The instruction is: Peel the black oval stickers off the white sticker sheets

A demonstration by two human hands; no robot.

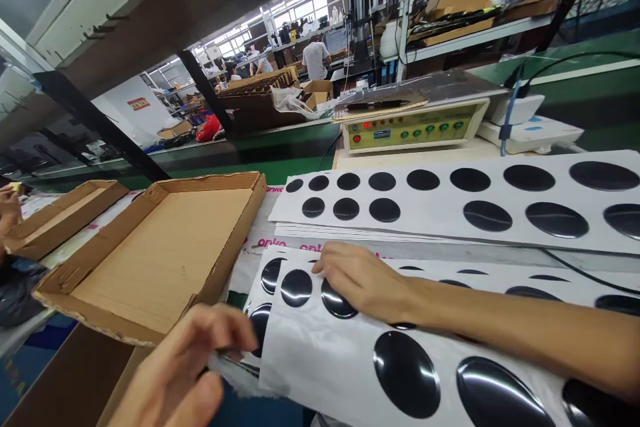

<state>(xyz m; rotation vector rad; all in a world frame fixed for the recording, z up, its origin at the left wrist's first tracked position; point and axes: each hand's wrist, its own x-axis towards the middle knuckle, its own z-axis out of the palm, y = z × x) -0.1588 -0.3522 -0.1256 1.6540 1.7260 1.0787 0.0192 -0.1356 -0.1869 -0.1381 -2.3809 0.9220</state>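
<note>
My right hand [363, 280] lies flat on a white backing sheet [320, 353] that carries glossy black round stickers [405, 373], its fingertips over one black disc [336, 301]. My left hand [190, 363], blurred at the lower left, pinches the near left corner of the sheet stack between thumb and fingers. A second stack of white sheets [450, 227] with more black discs lies just behind, farther from me.
An open shallow cardboard tray [155, 253] sits to the left, another cardboard tray [60, 213] beyond it. A beige control box with green buttons [413, 127] stands behind the sheets. Another person's hand [9, 207] shows at the left edge. Shelving and distant workers fill the background.
</note>
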